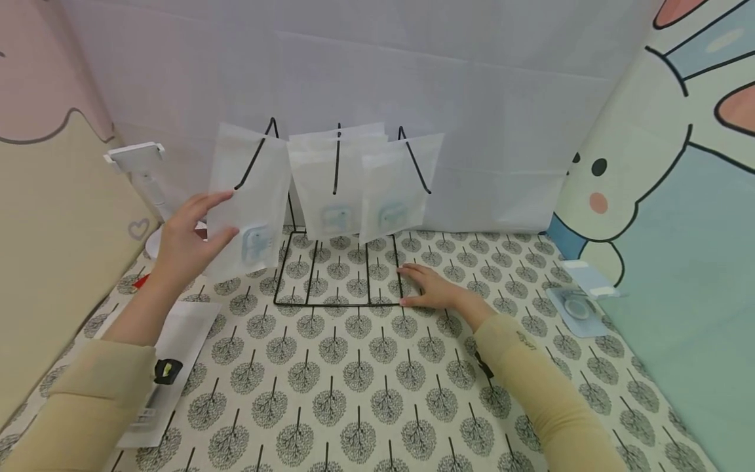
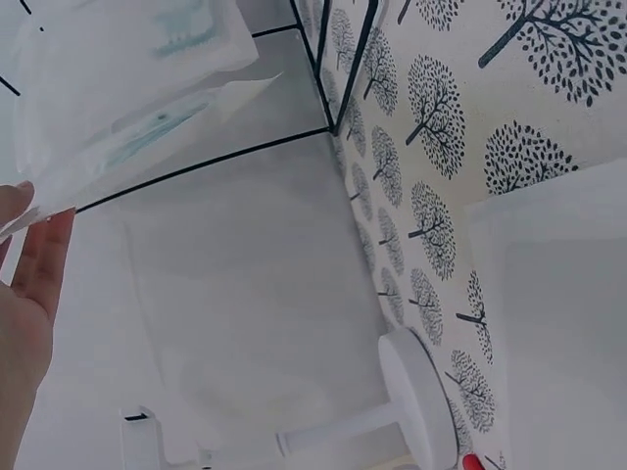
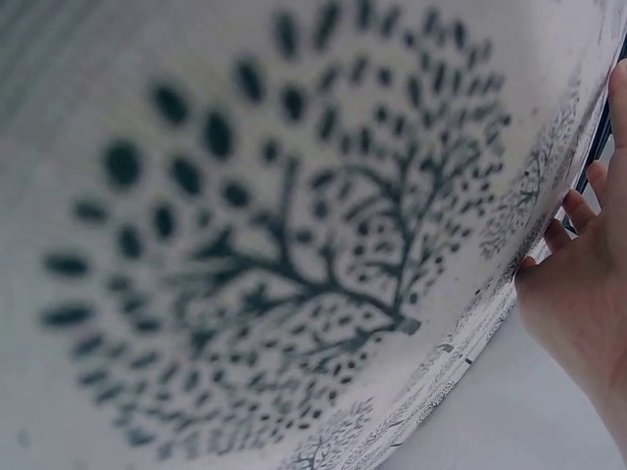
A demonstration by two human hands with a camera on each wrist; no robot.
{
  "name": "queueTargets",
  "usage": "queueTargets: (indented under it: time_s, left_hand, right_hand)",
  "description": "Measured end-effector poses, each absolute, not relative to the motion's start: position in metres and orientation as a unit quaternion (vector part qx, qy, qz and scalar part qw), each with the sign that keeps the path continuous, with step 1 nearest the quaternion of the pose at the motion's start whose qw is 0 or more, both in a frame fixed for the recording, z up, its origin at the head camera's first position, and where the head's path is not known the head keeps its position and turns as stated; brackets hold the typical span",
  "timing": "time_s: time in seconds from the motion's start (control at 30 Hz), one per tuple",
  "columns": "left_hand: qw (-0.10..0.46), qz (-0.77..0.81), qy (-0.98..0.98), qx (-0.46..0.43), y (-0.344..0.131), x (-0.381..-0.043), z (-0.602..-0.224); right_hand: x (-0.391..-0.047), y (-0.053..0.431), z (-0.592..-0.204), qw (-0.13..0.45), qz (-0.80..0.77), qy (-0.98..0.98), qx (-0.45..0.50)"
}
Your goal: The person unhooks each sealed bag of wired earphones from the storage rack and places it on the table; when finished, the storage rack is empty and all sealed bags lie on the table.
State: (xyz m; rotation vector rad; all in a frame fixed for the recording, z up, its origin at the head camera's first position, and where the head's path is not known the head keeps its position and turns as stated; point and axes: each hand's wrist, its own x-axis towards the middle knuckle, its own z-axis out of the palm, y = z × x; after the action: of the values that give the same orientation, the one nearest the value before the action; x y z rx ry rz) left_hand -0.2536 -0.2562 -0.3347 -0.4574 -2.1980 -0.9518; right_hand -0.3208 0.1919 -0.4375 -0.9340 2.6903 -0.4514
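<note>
Left hand [image 1: 187, 235] in a pinch on leftmost translucent bag [image 1: 263, 190], loose-fingered right hand [image 1: 434, 290] at black wire rack [image 1: 339, 305] base

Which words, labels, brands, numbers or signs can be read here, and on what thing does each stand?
No text can be read.
Translucent white rectangular bags on the black wire rack: pale blue marks, too blurred.
Flat white rectangular package on the tree-patterned cloth: faint marks, too blurred.
Beige fabric right sleeve: dark print, too small.
Cream backdrop: grey heart outline only.
</note>
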Motion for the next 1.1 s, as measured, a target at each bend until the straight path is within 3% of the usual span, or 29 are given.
queueTargets:
  time_s: [0.33,0.6,1.1]
  left_hand:
    - [0.374,-0.357,-0.842,-0.154,-0.256,-0.233,-0.329]
    - [0.331,-0.429,-0.836,-0.086,-0.250,-0.219,-0.323]
    - [0.295,-0.527,-0.791,-0.101,-0.250,-0.196,-0.319]
  right_hand:
    - [-0.321,0.191,-0.437,0.132,-0.156,0.926,-0.317]
    - [-0.321,0.191,-0.438,0.128,-0.159,0.924,-0.323]
    - [-0.321,0.191,-0.439,0.124,-0.158,0.925,-0.324]
